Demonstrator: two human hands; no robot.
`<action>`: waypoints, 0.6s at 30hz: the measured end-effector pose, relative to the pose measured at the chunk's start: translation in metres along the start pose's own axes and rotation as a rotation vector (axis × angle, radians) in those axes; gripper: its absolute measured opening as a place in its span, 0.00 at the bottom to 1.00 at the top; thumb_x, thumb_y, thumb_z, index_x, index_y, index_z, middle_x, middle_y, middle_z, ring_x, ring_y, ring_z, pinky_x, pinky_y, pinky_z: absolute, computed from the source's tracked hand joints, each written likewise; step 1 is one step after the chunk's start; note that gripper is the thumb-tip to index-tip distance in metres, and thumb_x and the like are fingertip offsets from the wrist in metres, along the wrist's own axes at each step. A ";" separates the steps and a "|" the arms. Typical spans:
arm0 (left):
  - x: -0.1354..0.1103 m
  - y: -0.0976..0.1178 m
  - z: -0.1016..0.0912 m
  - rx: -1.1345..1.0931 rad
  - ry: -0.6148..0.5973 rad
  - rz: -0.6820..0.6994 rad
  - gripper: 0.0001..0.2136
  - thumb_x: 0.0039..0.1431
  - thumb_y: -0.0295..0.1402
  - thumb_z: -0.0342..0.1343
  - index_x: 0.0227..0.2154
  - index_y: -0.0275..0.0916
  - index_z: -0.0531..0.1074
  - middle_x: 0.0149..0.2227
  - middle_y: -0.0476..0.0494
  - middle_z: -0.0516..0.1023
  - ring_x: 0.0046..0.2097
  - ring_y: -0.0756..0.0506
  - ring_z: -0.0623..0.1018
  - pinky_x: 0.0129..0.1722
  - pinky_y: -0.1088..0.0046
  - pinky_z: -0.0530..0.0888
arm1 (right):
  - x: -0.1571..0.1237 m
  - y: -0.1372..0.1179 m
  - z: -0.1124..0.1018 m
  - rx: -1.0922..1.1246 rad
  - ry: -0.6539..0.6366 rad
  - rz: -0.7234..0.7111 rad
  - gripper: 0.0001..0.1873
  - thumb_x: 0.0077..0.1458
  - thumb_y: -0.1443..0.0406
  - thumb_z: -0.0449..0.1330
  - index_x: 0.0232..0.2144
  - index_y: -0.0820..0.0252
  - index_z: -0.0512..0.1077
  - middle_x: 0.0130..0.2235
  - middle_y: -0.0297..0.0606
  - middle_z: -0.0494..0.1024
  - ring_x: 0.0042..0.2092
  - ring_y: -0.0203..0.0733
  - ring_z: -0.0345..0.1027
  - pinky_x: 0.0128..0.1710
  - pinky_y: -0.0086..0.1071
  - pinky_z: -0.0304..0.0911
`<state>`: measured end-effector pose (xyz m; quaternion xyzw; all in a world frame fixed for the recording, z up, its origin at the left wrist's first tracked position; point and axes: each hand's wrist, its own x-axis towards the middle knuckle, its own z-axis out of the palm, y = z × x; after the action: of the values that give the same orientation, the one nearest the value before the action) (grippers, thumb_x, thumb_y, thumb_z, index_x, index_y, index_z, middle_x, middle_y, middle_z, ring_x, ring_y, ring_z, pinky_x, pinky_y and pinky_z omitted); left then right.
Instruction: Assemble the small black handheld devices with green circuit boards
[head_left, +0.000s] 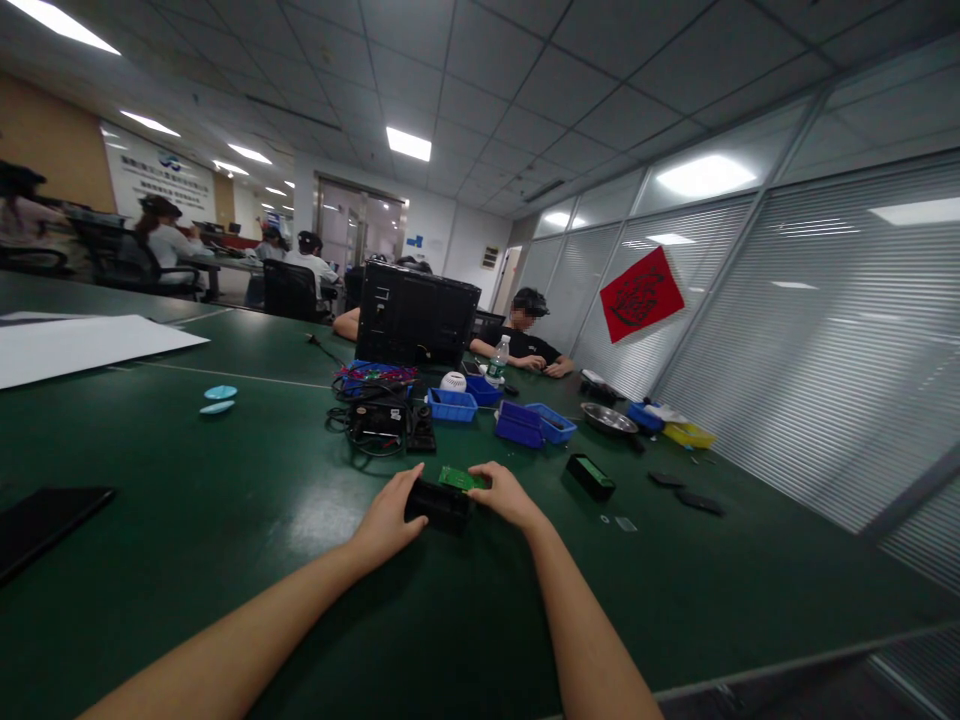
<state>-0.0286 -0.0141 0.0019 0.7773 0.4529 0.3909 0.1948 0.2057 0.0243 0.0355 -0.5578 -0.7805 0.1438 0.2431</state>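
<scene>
My left hand (389,519) is closed round the left end of a black plastic case (444,508), with its thumb in front and its fingers behind. Just above the case's far side, my right hand (505,494) pinches a green circuit board (459,478) by its right end. The board lies tilted over the opening; whether it touches the case I cannot tell. To the right stands a second black case (590,477) with a green board inside. Close by it lie a small clear piece (625,524) and a tiny ring (604,519).
Beyond my hands are tangled black cables (375,425), blue bins (520,424), a baseball (453,382), a water bottle (498,360) and a monitor (417,315). A metal bowl (610,419) and flat black parts (699,501) lie right. A person (525,340) sits across the table.
</scene>
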 end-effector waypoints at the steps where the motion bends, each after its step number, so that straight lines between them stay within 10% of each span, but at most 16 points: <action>1: 0.000 0.000 0.000 -0.005 -0.006 -0.007 0.34 0.43 0.27 0.54 0.56 0.41 0.50 0.51 0.43 0.63 0.52 0.45 0.65 0.53 0.66 0.62 | -0.001 -0.001 -0.001 -0.043 -0.001 -0.003 0.21 0.41 0.65 0.61 0.41 0.62 0.70 0.40 0.40 0.71 0.42 0.41 0.63 0.44 0.32 0.57; 10: 0.000 0.002 0.000 -0.017 -0.063 -0.063 0.34 0.43 0.29 0.55 0.55 0.42 0.51 0.43 0.45 0.67 0.45 0.45 0.68 0.48 0.66 0.64 | -0.005 -0.018 -0.010 -0.169 0.129 0.059 0.19 0.42 0.66 0.61 0.40 0.59 0.71 0.41 0.41 0.68 0.45 0.43 0.60 0.46 0.32 0.54; 14: 0.000 0.003 -0.002 -0.021 -0.071 -0.082 0.34 0.43 0.30 0.55 0.56 0.42 0.51 0.44 0.44 0.67 0.45 0.45 0.69 0.48 0.67 0.65 | -0.004 -0.023 -0.018 0.139 0.267 0.092 0.19 0.42 0.64 0.59 0.40 0.60 0.70 0.37 0.38 0.68 0.37 0.40 0.63 0.40 0.32 0.58; 18: 0.000 0.003 -0.001 -0.024 -0.049 -0.072 0.33 0.43 0.29 0.55 0.55 0.40 0.52 0.44 0.44 0.67 0.45 0.46 0.69 0.48 0.68 0.65 | -0.009 -0.033 -0.022 0.563 0.100 0.001 0.21 0.43 0.62 0.59 0.42 0.62 0.69 0.33 0.35 0.70 0.34 0.36 0.63 0.36 0.31 0.59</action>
<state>-0.0281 -0.0159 0.0044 0.7675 0.4707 0.3700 0.2291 0.1938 0.0038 0.0686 -0.4750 -0.6968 0.3271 0.4265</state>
